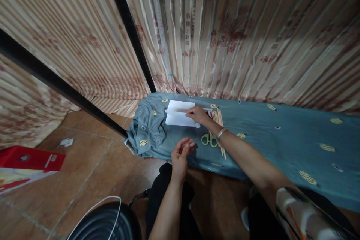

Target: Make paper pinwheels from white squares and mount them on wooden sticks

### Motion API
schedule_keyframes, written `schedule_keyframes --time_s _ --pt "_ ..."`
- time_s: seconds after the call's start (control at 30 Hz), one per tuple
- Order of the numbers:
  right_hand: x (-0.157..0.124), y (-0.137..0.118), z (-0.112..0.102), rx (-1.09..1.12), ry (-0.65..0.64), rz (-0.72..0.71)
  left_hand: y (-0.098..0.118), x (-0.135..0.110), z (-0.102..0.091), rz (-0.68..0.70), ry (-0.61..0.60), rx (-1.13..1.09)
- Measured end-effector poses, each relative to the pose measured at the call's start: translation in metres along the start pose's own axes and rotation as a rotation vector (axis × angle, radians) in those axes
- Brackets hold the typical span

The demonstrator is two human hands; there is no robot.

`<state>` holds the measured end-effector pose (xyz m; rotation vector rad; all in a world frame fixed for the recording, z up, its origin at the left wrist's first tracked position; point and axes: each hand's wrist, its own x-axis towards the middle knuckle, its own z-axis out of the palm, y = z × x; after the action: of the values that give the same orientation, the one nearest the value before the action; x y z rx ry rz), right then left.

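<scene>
My right hand (198, 115) reaches over the right part of a white sheet of paper (177, 118), fingers pinched together at its surface. What they hold, if anything, is hidden. Across the middle of the sheet runs a crease, and a narrow white end sticks out past its left edge. My left hand (182, 153) hovers in front of the paper, fingers loosely bent and apart, with nothing in it. Green-handled scissors (209, 140) lie to its right, their blades partly hidden. Several thin wooden sticks (221, 117) lie beside them, partly under my right wrist.
A grey-blue patterned cloth (267, 131) covers the long low surface, bunched at its left end. Behind hangs a striped curtain (239, 37). Dark poles (132, 33) stand at the left. On the tiled floor are a red box (33, 159) and a black round stool (109, 223).
</scene>
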<state>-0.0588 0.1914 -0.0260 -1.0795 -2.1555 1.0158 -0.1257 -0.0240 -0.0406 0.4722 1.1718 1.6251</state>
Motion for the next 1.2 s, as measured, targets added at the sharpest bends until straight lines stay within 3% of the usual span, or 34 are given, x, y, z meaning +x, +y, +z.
schedule_keyframes --time_s 0.17,0.4,0.5,0.63,0.73,0.83,0.93,1.07,1.2 --pt "-0.005 -0.012 -0.004 0.321 0.089 0.056 -0.001 0.001 0.006 -0.005 0.012 -0.014" --pt "-0.076 -0.026 -0.045 0.621 0.19 0.101 -0.006 -0.004 0.022 -0.044 -0.082 -0.027" --pt "-0.095 -0.035 -0.067 0.636 0.254 0.09 -0.006 -0.01 0.036 -0.066 -0.108 -0.062" --pt "-0.09 -0.058 -0.091 0.579 0.344 0.019 -0.011 -0.019 0.05 -0.075 -0.095 -0.068" --pt "-0.072 -0.082 -0.099 0.272 0.474 -0.167 -0.015 -0.021 0.05 -0.085 -0.083 -0.059" --pt "-0.055 -0.096 -0.086 -0.125 0.443 -0.306 -0.016 -0.015 0.044 -0.059 -0.048 -0.065" --pt "-0.045 -0.087 -0.052 -0.499 0.138 -0.234 -0.013 -0.007 0.037 -0.04 -0.002 -0.082" --pt "-0.044 -0.051 -0.003 -0.557 -0.055 -0.191 -0.01 -0.004 0.029 -0.041 0.015 -0.078" --pt "-0.053 -0.026 0.017 -0.546 -0.145 -0.182 -0.007 -0.005 0.024 -0.052 0.014 -0.083"
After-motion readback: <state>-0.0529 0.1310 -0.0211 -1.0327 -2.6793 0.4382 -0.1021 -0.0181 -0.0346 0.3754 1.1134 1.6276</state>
